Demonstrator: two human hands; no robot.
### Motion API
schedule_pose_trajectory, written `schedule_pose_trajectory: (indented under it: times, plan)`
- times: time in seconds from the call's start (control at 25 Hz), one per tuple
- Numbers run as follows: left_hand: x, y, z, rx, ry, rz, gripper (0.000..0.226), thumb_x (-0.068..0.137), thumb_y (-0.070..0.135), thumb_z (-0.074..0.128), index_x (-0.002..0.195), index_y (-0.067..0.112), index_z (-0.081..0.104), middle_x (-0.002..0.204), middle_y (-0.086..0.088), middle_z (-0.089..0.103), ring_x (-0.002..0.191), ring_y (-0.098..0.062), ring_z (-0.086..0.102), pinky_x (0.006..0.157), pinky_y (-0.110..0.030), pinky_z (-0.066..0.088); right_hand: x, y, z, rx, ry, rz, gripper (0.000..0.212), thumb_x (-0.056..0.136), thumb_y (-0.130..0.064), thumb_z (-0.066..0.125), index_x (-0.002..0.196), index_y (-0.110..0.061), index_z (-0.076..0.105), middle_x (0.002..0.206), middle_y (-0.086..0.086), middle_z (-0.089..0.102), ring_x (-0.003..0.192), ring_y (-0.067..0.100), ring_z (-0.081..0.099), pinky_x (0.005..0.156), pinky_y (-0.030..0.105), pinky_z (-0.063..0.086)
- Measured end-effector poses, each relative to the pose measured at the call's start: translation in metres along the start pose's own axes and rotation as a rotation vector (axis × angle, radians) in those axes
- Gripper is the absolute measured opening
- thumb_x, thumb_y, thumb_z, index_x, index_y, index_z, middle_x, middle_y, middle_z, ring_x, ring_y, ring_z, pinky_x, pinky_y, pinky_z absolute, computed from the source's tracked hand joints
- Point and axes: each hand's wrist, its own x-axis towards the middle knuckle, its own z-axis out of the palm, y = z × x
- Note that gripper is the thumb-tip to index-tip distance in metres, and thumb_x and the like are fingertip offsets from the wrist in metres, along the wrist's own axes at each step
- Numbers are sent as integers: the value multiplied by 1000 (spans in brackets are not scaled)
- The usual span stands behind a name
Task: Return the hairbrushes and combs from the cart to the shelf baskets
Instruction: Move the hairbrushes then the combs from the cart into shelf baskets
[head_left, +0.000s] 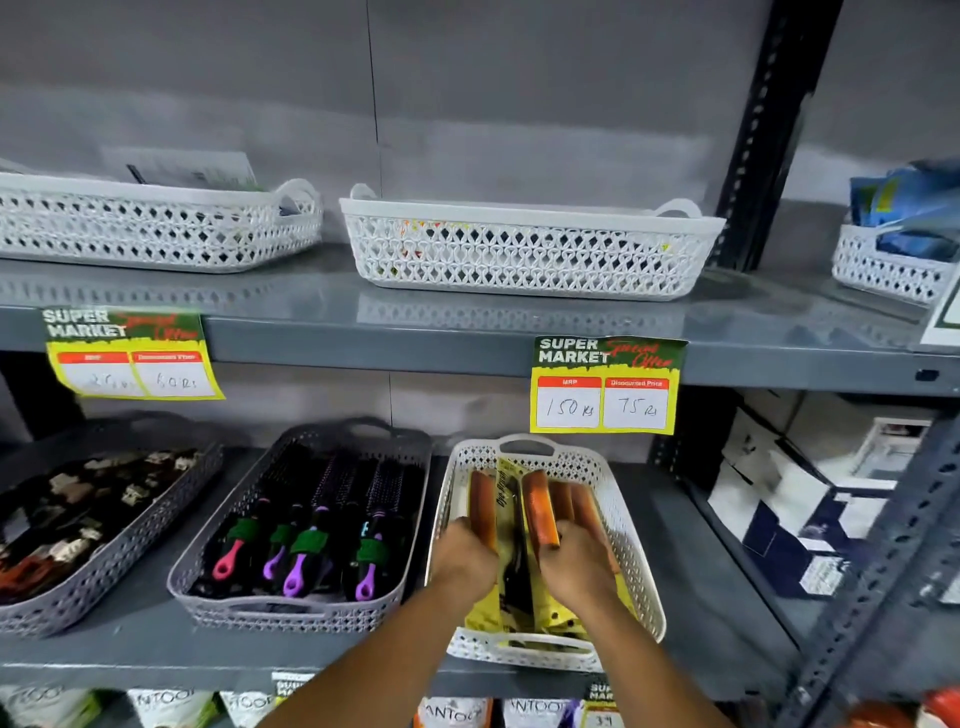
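A white lattice basket (631, 525) on the lower shelf holds several orange-brown combs and a yellow packet with a black dye brush (511, 535). Both my hands are inside it. My left hand (465, 558) grips an orange comb (482, 501) at the basket's left side. My right hand (576, 564) grips another orange comb (540, 506) just right of the packet. More combs (574, 501) lie to the right. A grey basket (260, 499) to the left holds round hairbrushes (306, 551) with pink and purple handles. The cart is out of view.
A grey basket (111, 566) of hair clips stands far left on the same shelf. The upper shelf carries white baskets (524, 260), (156, 228) and one with blue packs (888, 270). Yellow price tags (605, 387) hang from the shelf edge. Boxes (795, 499) sit to the right.
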Motion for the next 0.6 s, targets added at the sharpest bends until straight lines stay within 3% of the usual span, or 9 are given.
schedule_pose_trajectory:
  times: [0.16, 0.32, 0.4, 0.48, 0.6]
  plan:
    - [0, -2, 4, 111, 2, 58, 24, 85, 13, 60, 107, 6, 64, 108, -16, 69, 91, -29, 66, 73, -33, 54, -5, 0, -1, -193, -16, 13, 16, 86, -26, 54, 97, -18, 63, 97, 4, 66, 87, 25, 62, 69, 33, 51]
    - [-4, -2, 5, 310, 70, 124, 34, 86, 4, 53, 119, 9, 60, 125, -17, 56, 113, -31, 57, 91, -33, 50, -8, -2, 0, -243, 16, 21, 16, 86, -23, 56, 99, -18, 65, 110, 3, 62, 90, 22, 61, 72, 31, 51]
    - [-7, -3, 2, 346, 69, 130, 37, 88, 4, 51, 124, 11, 57, 133, -16, 50, 121, -33, 49, 96, -33, 45, -10, -2, 2, -227, 44, 5, 20, 85, -23, 57, 103, -18, 65, 116, 1, 59, 95, 21, 61, 73, 29, 49]
    - [-9, -1, -4, 370, 41, 162, 37, 88, 5, 50, 123, 12, 58, 133, -17, 51, 122, -33, 48, 99, -34, 43, -16, -9, -4, -193, 90, -9, 24, 86, -26, 56, 107, -21, 65, 108, 0, 65, 91, 19, 62, 71, 29, 51]
    - [-28, 1, -20, 381, 87, 315, 43, 86, 4, 49, 128, 12, 53, 130, -16, 53, 119, -33, 51, 99, -35, 44, -40, -15, -19, -13, 224, -132, 28, 88, -25, 54, 115, -23, 63, 109, -1, 69, 94, 17, 64, 74, 25, 50]
